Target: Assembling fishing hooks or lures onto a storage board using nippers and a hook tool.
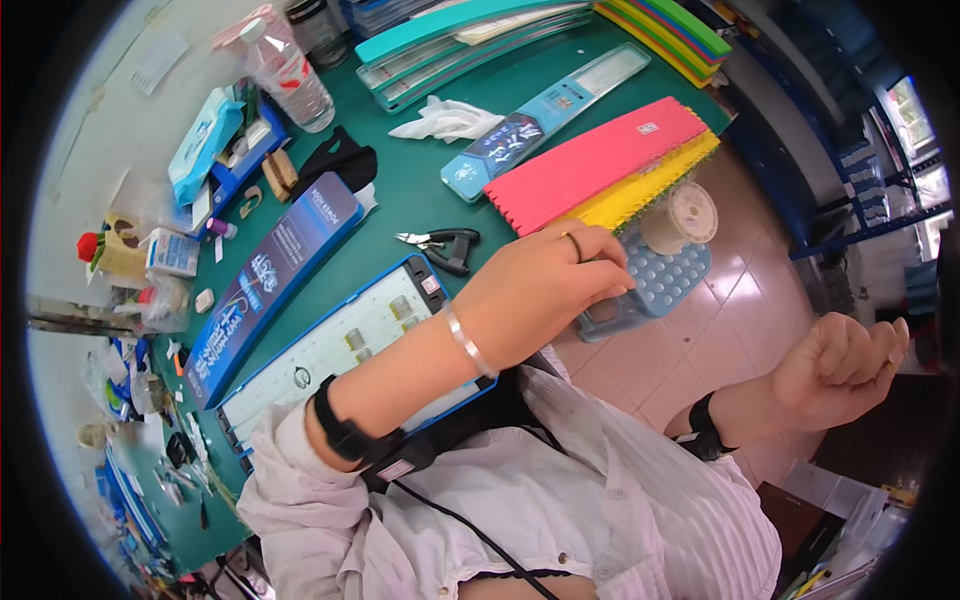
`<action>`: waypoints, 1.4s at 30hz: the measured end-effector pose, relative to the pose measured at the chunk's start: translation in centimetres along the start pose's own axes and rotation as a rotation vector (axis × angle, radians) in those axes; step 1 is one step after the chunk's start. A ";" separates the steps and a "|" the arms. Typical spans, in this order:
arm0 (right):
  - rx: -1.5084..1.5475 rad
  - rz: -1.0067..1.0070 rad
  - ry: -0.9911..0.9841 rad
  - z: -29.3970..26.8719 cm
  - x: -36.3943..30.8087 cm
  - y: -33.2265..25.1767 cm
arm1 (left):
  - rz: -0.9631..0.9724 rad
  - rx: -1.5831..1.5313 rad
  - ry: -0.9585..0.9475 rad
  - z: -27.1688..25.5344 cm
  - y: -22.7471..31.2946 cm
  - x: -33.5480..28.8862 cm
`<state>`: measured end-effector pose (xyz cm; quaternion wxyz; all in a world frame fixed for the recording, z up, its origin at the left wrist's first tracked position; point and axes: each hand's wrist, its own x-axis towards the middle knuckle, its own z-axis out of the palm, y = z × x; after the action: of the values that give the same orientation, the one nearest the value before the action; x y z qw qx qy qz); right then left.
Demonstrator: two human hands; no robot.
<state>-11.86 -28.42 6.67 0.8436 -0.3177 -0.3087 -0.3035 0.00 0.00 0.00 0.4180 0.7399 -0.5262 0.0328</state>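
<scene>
My left hand (545, 285) is curled closed over the near edge of a blue-grey tray (680, 275) with round bumps. Its fingertips press together, and whatever they grip is too small or hidden to name. A spool (690, 215), pale and apparently wound with thin line, stands on the tray's far side. Out to the right, above the floor, my right hand (840, 370) is raised with fingers folded in; I cannot make out anything between them. Black-handled nippers (445, 247) lie on the green table beyond my left wrist. Below my left forearm is a blue-edged white case (290, 385) with small clear cylinders.
Red-pink (600, 165) and yellow toothed boards (650, 185) lie beyond my left hand. A long printed blue box (275, 285), a water bottle (290, 75), a crumpled tissue (445, 120) and stacked teal cases (470, 40) sit on the green table (385, 190). Blue shelving (850, 235) stands at right.
</scene>
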 end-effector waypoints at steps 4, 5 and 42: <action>-0.091 0.233 0.040 1.1 -0.7 4.0 | -0.222 0.026 0.074 -4.7 4.5 -4.6; -0.230 0.238 0.053 1.5 -1.6 6.0 | -0.210 0.078 0.112 -6.3 4.8 -6.2; -0.233 0.955 -1.448 22.2 -16.4 31.8 | -1.250 0.583 1.112 -13.2 7.9 -41.9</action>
<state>-6.91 12.30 -2.64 0.4391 -0.6119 -0.5696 0.3292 -19.80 39.28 -7.28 0.3496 0.8460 0.2830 0.2863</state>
